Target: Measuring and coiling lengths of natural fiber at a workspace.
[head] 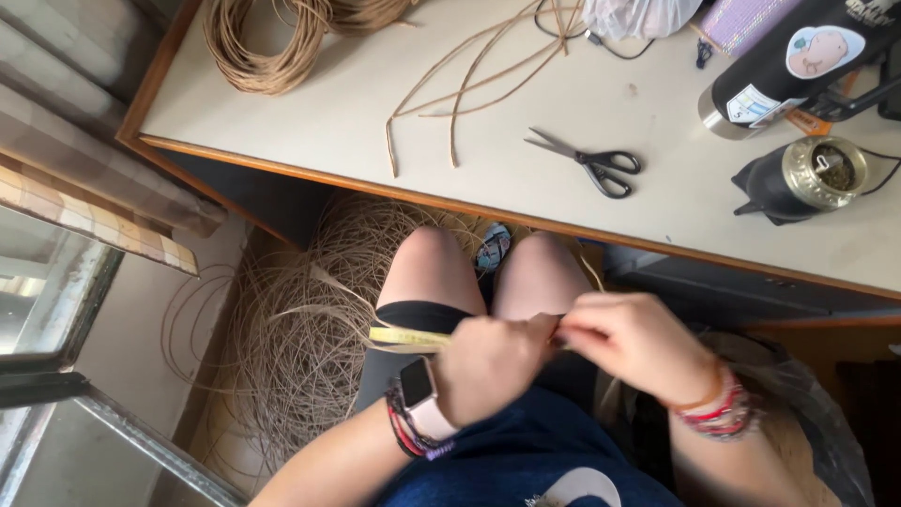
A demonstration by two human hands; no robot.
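My left hand (488, 361) and right hand (638, 343) meet over my lap, below the near edge of the pale beige counter (657, 188). Both sets of fingers are pinched closed on a thin flat yellowish strip of cane (408, 335). The strip sticks out past my left fingers toward the left, level, above my left thigh. The stretch between the two hands is hidden by knuckles and motion blur, so I cannot tell how it runs there. Left wrist carries a pale pink square smartwatch (422, 394); right wrist a stack of red and orange bracelets (718, 408).

Handling guess: the strip looks light, springy, flat and smooth, probably stiff enough to kink or split if bent sharply. Best held across the flat faces, close to the working spot, pinched between thumb and forefinger, not out at the free end where it would whip.

Under the counter, on the floor by my knees, lies a big loose tangle of tan cane strands (310, 329). On the counter: black-handled steel scissors (587, 161) near the middle, a few long loose tan cane lengths (469, 84) reaching toward the near edge, a coiled bundle of tan cane (267, 42) at the far left corner, a black cylindrical bottle with stickers (798, 61) and a dark cup with a brass-coloured rim (798, 178) by the right edge.
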